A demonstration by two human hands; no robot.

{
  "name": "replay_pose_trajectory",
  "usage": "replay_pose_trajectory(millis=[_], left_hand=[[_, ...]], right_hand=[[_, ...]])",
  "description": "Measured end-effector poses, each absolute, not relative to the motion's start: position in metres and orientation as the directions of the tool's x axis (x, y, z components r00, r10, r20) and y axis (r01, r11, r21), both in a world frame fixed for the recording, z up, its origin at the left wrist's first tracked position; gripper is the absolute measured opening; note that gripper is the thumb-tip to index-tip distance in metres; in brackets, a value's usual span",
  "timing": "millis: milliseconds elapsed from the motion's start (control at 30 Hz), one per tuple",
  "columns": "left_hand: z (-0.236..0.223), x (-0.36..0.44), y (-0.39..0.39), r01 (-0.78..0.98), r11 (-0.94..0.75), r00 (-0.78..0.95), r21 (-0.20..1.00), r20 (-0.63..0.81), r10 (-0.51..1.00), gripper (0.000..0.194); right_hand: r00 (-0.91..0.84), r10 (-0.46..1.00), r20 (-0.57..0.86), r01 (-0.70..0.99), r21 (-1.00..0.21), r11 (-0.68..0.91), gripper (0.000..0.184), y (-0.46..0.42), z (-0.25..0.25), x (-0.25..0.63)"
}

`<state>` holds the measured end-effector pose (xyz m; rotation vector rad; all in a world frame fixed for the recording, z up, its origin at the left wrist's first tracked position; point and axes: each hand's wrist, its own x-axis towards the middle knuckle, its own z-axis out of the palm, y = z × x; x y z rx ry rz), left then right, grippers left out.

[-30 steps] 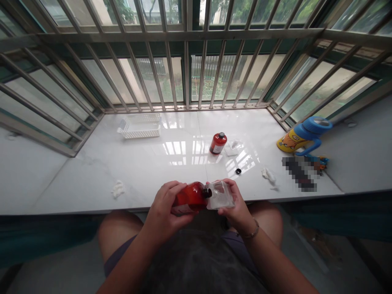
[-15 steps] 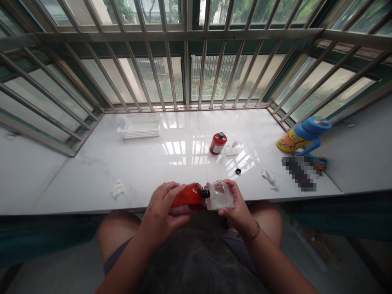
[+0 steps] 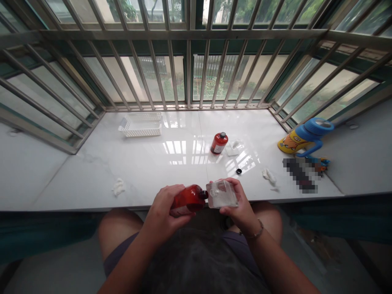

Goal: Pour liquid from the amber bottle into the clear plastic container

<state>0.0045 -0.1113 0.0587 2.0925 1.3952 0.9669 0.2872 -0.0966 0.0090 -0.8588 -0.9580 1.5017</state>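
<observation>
My left hand (image 3: 163, 210) is wrapped round a red bottle (image 3: 189, 199), tilted on its side with its dark neck pointing right. In my right hand (image 3: 240, 204) is a clear square container (image 3: 221, 194), also tilted, its near end facing the bottle's neck. A small gap shows between neck and container. Whether liquid is passing between them I cannot tell. Beyond my hands a second red bottle (image 3: 219, 143) with a black cap stands upright. A small black cap (image 3: 239, 171) lies on the white counter (image 3: 171, 171).
A white perforated basket (image 3: 142, 132) sits at the back left. Crumpled tissues (image 3: 118, 187) lie at the left and right (image 3: 268, 176). A clear item (image 3: 235, 147) lies beside the standing bottle. At right are a blue-and-yellow flask (image 3: 301, 138) and a blurred-out dark object (image 3: 301, 175). Metal bars (image 3: 190, 73) enclose the back.
The neck of the held bottle and the clear container have drawn slightly apart. Both hands keep their grip. The whole view has shifted a little.
</observation>
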Motion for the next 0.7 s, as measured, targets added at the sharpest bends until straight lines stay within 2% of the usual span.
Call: replay_pose_trajectory(millis=[700], left_hand=[[0.046, 0.011, -0.113, 0.583, -0.301, 0.186, 0.755, 0.236, 0.954, 0.078]], right_hand=[[-0.174, 0.983, 0.058, -0.072, -0.996, 0.047, 0.086, -0.091, 0.026, 0.295]])
